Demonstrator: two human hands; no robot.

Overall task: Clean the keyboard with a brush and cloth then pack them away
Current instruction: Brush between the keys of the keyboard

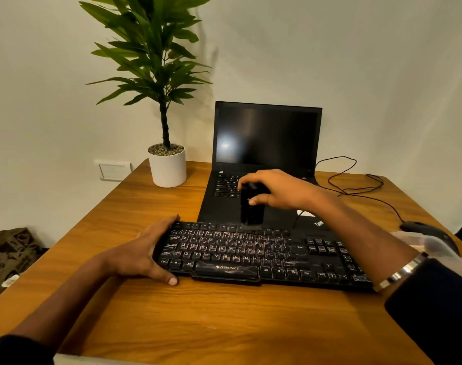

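Observation:
A black keyboard [251,255] with dusty, smeared keys lies across the wooden desk [198,317]. My left hand [143,254] grips its left end, thumb at the front edge and fingers along the side. My right hand [274,189] holds a black brush [252,209] upright, its bristle end down at the keyboard's top row near the middle. No cloth shows in this view.
An open black laptop [264,159] sits just behind the keyboard. A potted plant [166,164] stands at the back left. A black mouse [425,230] and its cable [356,180] lie at the right, next to a clear plastic item [430,243].

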